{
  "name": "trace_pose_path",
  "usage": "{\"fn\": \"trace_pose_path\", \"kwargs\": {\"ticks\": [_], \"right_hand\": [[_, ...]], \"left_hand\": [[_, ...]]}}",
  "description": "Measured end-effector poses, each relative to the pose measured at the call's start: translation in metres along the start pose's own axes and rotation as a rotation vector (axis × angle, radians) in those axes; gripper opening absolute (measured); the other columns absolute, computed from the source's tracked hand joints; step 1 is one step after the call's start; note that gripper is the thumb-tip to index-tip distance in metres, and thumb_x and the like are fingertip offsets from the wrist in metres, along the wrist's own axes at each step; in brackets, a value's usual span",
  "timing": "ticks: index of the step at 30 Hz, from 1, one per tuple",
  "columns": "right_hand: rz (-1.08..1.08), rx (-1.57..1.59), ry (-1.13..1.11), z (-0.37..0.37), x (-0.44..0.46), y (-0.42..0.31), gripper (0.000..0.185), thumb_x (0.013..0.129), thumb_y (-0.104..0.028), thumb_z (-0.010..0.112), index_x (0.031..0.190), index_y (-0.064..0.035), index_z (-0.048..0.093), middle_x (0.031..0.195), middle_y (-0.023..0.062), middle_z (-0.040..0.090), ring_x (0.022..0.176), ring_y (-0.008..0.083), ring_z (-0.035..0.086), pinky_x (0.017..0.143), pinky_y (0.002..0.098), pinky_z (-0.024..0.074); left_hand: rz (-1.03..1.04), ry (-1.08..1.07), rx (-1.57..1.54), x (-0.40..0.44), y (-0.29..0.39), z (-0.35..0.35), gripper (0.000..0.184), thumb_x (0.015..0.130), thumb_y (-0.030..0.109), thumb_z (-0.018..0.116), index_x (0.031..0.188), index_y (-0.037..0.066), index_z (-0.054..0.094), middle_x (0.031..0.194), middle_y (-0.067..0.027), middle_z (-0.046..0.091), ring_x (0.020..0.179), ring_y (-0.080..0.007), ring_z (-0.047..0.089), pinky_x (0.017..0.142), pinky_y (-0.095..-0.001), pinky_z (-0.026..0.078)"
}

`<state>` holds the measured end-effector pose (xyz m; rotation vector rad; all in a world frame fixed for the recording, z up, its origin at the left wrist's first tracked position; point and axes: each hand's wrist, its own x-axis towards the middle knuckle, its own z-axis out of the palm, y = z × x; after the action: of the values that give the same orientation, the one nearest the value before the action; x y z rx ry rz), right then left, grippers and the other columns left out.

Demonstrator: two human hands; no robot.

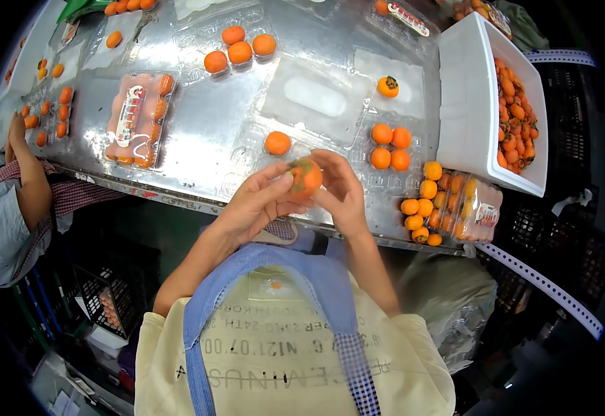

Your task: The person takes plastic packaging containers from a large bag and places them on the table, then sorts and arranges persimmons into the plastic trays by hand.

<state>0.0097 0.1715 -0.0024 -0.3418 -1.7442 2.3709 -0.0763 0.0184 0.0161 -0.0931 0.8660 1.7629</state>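
Note:
Between my two hands, just above the table's near edge, is an orange persimmon (307,182) with its green calyx turned toward my left side. My left hand (254,202) grips it with thumb and fingers. Curled around its other side is my right hand (343,192), fingers closed on the fruit. Right behind them, a single persimmon (277,143) sits in a clear plastic tray (247,149). To the right, several persimmons (390,146) fill part of another clear tray, and one with its calyx up (388,87) lies farther back.
A white foam box (465,97) full of persimmons stands at the right. Closed, labelled packs lie on the metal table (198,139), one at left (139,121) and one at the right corner (479,211). At far left, another person's arm (30,180) reaches toward fruit trays.

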Motion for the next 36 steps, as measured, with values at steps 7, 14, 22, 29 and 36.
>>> {"fn": "trace_pose_path", "kwargs": {"ticks": [7,14,22,29,36], "right_hand": [[0.161,0.051,0.006,0.002,0.003,-0.005,0.043,0.081,-0.019,0.064,0.116,0.0034,0.052,0.111,0.0107,0.059,0.104,0.0178,0.055,0.093,0.0321,0.0398],[0.161,-0.028,-0.022,0.001,0.004,-0.002,0.042,0.078,-0.012,0.064,0.116,0.0017,0.053,0.11,0.0102,0.059,0.104,0.0178,0.055,0.094,0.0324,0.04],[-0.213,0.15,0.456,-0.144,0.013,-0.066,0.035,0.084,-0.013,0.061,0.117,-0.0029,0.051,0.109,0.0113,0.058,0.101,0.018,0.056,0.085,0.0343,0.0474],[-0.392,0.236,0.673,-0.218,0.044,-0.146,0.049,0.092,-0.029,0.053,0.123,0.0076,0.044,0.117,0.0152,0.056,0.101,0.0179,0.055,0.079,0.0262,0.05],[-0.006,-0.91,-0.165,-0.026,0.068,0.021,0.042,0.075,-0.025,0.071,0.111,-0.0062,0.058,0.104,0.01,0.061,0.089,0.0208,0.061,0.075,0.031,0.0491]], "left_hand": [[-0.07,0.074,-0.026,-0.001,-0.002,0.002,0.037,0.096,0.033,0.044,0.111,0.001,0.052,0.092,-0.0112,0.062,0.083,-0.0164,0.062,0.075,-0.0266,0.052],[-0.068,0.078,-0.015,0.0,-0.006,-0.002,0.042,0.096,0.037,0.041,0.113,0.0,0.052,0.093,-0.0107,0.062,0.083,-0.0158,0.061,0.074,-0.0266,0.051],[0.024,0.148,0.013,-0.007,0.007,-0.023,0.042,0.095,0.039,0.042,0.116,0.003,0.05,0.102,-0.0108,0.061,0.084,-0.0168,0.061,0.072,-0.0289,0.049],[0.225,0.34,-0.134,-0.01,0.003,-0.075,0.027,0.093,0.025,0.05,0.11,0.004,0.053,0.092,-0.0046,0.06,0.077,-0.0125,0.056,0.07,-0.025,0.046],[0.203,0.361,-0.091,-0.011,-0.003,-0.065,0.022,0.091,0.024,0.053,0.105,0.006,0.055,0.089,-0.0023,0.059,0.075,-0.0109,0.054,0.07,-0.0236,0.045]]}}
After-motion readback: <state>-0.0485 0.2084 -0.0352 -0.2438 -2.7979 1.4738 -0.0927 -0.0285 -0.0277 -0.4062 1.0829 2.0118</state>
